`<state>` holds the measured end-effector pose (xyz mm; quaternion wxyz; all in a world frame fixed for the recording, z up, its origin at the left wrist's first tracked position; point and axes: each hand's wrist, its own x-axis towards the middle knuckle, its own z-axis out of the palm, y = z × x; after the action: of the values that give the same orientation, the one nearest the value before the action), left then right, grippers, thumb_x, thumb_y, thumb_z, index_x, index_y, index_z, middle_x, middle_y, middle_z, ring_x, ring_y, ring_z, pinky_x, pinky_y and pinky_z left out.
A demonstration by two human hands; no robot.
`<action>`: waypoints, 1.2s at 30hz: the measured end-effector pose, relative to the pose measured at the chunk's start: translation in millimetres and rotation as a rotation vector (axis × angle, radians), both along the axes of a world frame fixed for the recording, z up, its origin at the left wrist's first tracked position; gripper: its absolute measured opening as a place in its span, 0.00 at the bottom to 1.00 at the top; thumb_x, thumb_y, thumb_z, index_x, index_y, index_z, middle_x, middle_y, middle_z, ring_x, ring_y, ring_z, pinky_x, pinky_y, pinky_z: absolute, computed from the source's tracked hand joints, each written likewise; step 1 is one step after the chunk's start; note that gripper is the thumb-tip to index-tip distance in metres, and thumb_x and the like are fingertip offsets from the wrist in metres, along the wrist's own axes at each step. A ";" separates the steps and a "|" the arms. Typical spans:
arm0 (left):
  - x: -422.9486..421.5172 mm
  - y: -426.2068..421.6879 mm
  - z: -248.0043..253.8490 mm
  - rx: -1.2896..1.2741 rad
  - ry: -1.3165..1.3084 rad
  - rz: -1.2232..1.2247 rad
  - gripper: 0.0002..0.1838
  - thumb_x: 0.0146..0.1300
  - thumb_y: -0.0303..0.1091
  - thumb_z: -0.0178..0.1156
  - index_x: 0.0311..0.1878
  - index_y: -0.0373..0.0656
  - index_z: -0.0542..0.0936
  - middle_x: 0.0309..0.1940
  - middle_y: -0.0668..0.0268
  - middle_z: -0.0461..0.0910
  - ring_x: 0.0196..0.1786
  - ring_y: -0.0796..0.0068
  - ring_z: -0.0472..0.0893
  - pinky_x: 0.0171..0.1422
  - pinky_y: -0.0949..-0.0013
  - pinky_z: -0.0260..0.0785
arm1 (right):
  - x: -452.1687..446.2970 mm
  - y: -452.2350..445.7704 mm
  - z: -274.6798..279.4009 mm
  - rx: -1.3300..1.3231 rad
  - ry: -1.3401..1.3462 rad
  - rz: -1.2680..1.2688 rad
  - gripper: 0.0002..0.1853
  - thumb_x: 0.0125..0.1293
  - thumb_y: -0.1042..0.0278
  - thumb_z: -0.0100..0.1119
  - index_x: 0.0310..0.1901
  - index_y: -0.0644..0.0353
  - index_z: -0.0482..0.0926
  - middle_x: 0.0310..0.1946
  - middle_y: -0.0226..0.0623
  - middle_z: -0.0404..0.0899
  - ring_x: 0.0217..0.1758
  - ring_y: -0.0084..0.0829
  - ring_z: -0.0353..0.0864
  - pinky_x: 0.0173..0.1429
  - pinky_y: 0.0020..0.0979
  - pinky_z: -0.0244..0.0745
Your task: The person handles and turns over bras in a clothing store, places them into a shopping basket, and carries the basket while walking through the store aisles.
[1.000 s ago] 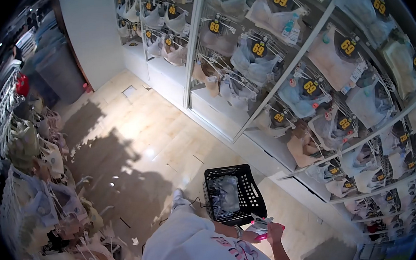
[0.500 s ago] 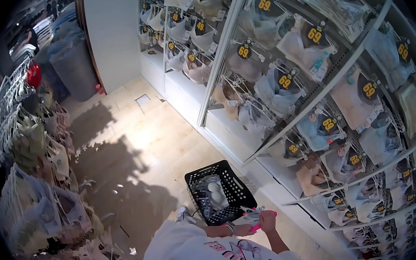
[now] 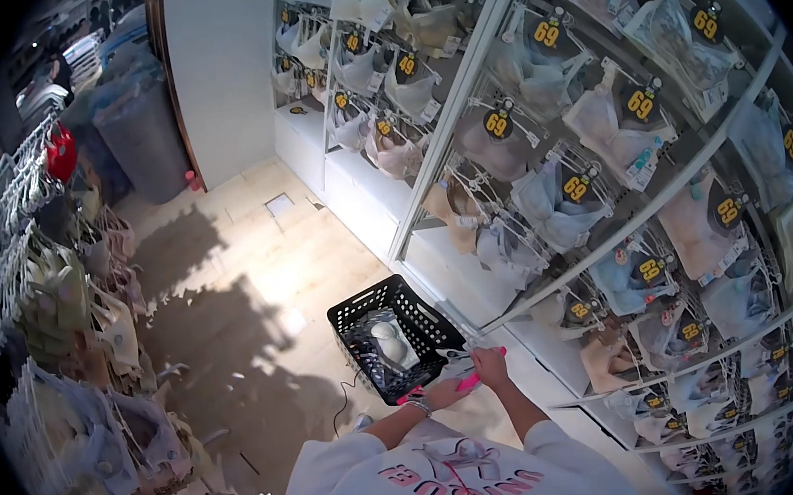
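Note:
My left hand (image 3: 445,393) and my right hand (image 3: 490,367) are close together in front of my white shirt. Between them is a bright pink item (image 3: 470,382), with something grey and white at its upper side, too small to make out. The right hand is closed round the pink item's upper right end, and the left hand grips its lower left part. Just beyond the hands a black plastic basket (image 3: 436,327) stands tilted in view, holding a pale bra (image 3: 388,342) and clear packaging.
Wall racks of bras with 69 tags (image 3: 576,186) fill the right side. Another hanging rack (image 3: 51,287) lines the left. A grey bin (image 3: 144,142) stands at the back left, beside a white wall (image 3: 221,74). A thin cable (image 3: 345,395) lies by the basket.
The basket and both hands have shifted upward in view, and the basket also leftward. The wall racks have slid to the right. Both hands still hold the pink item.

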<state>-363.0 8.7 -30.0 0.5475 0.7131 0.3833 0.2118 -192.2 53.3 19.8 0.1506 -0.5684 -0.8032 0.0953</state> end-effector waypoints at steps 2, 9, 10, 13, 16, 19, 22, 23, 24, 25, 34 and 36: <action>-25.0 22.8 15.1 -0.004 -0.044 0.088 0.26 0.61 0.55 0.55 0.43 0.37 0.79 0.33 0.49 0.81 0.35 0.55 0.81 0.45 0.58 0.70 | -19.1 32.8 -5.6 0.029 0.035 0.023 0.15 0.65 0.61 0.50 0.24 0.61 0.72 0.22 0.48 0.74 0.29 0.52 0.75 0.36 0.50 0.66; -87.9 114.2 10.8 -0.008 -0.021 0.280 0.27 0.58 0.56 0.58 0.42 0.37 0.80 0.30 0.52 0.81 0.33 0.59 0.81 0.42 0.60 0.70 | -83.4 136.0 -25.0 0.115 0.071 0.021 0.15 0.65 0.60 0.51 0.23 0.58 0.75 0.17 0.46 0.74 0.24 0.50 0.76 0.33 0.49 0.68; -95.0 126.0 7.1 -0.012 -0.021 0.296 0.28 0.58 0.56 0.58 0.44 0.37 0.80 0.30 0.52 0.82 0.34 0.58 0.81 0.42 0.60 0.70 | -91.4 151.7 -27.6 0.139 0.089 0.028 0.15 0.65 0.60 0.51 0.22 0.58 0.75 0.17 0.45 0.74 0.24 0.49 0.76 0.33 0.49 0.68; -123.1 162.3 4.5 -0.057 0.004 0.320 0.28 0.56 0.57 0.60 0.43 0.37 0.81 0.27 0.56 0.81 0.30 0.64 0.80 0.39 0.63 0.70 | -118.1 188.0 -29.8 0.187 0.126 0.068 0.14 0.63 0.61 0.53 0.22 0.58 0.73 0.17 0.45 0.74 0.23 0.50 0.75 0.32 0.49 0.67; -146.8 188.5 7.5 -0.075 0.011 0.364 0.24 0.56 0.54 0.62 0.39 0.38 0.81 0.22 0.62 0.78 0.26 0.72 0.76 0.35 0.66 0.68 | -142.9 214.6 -30.4 0.209 0.196 0.125 0.14 0.63 0.62 0.53 0.22 0.58 0.73 0.18 0.43 0.74 0.24 0.48 0.75 0.33 0.48 0.67; -163.9 220.8 7.1 -0.061 0.104 0.413 0.26 0.55 0.55 0.62 0.38 0.37 0.81 0.23 0.61 0.78 0.26 0.71 0.75 0.33 0.65 0.67 | -165.6 250.3 -24.9 0.236 0.194 0.169 0.13 0.64 0.63 0.51 0.23 0.58 0.72 0.20 0.42 0.75 0.24 0.47 0.75 0.33 0.47 0.67; -179.3 246.4 -3.0 -0.059 0.047 0.485 0.26 0.54 0.55 0.63 0.36 0.37 0.80 0.24 0.57 0.79 0.27 0.68 0.77 0.34 0.65 0.68 | -183.7 285.2 -30.8 0.201 0.226 0.222 0.12 0.64 0.63 0.52 0.24 0.58 0.72 0.19 0.42 0.75 0.23 0.47 0.75 0.33 0.46 0.66; -182.4 254.3 -3.1 -0.080 0.079 0.512 0.26 0.54 0.55 0.63 0.36 0.36 0.80 0.25 0.57 0.79 0.27 0.68 0.77 0.34 0.65 0.68 | -188.5 297.4 -35.3 0.172 0.187 0.210 0.12 0.63 0.63 0.53 0.24 0.57 0.72 0.19 0.41 0.75 0.24 0.47 0.75 0.33 0.46 0.66; -185.8 262.7 -1.2 -0.100 0.109 0.540 0.25 0.53 0.54 0.63 0.36 0.36 0.80 0.25 0.57 0.79 0.27 0.69 0.77 0.35 0.65 0.68 | -192.2 306.9 -33.1 0.178 0.207 0.235 0.12 0.63 0.64 0.53 0.23 0.57 0.72 0.19 0.41 0.75 0.24 0.47 0.75 0.32 0.46 0.66; -189.3 270.4 -6.0 -0.083 0.118 0.571 0.26 0.53 0.54 0.64 0.37 0.36 0.80 0.25 0.57 0.79 0.27 0.68 0.77 0.35 0.65 0.68 | -197.4 314.9 -27.2 0.184 0.228 0.258 0.11 0.63 0.64 0.53 0.23 0.57 0.72 0.20 0.41 0.75 0.24 0.46 0.75 0.32 0.46 0.66; -202.0 312.0 -3.5 -0.121 0.014 0.775 0.23 0.51 0.49 0.67 0.36 0.35 0.80 0.26 0.59 0.80 0.30 0.70 0.79 0.38 0.67 0.70 | -229.4 380.9 -39.2 0.229 0.280 0.366 0.10 0.61 0.66 0.55 0.23 0.57 0.71 0.19 0.40 0.74 0.25 0.45 0.75 0.33 0.44 0.66; -209.2 318.4 8.5 -0.083 0.074 0.778 0.25 0.50 0.51 0.67 0.36 0.35 0.80 0.26 0.59 0.80 0.29 0.69 0.79 0.38 0.66 0.70 | -237.8 389.0 -30.8 0.222 0.186 0.370 0.09 0.62 0.66 0.54 0.24 0.57 0.73 0.21 0.39 0.76 0.27 0.42 0.78 0.36 0.42 0.67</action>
<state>-572.2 327.1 -21.5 0.4406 0.4989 0.6527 0.3620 -430.0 442.3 -11.1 0.2654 -0.3802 -0.8820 0.0845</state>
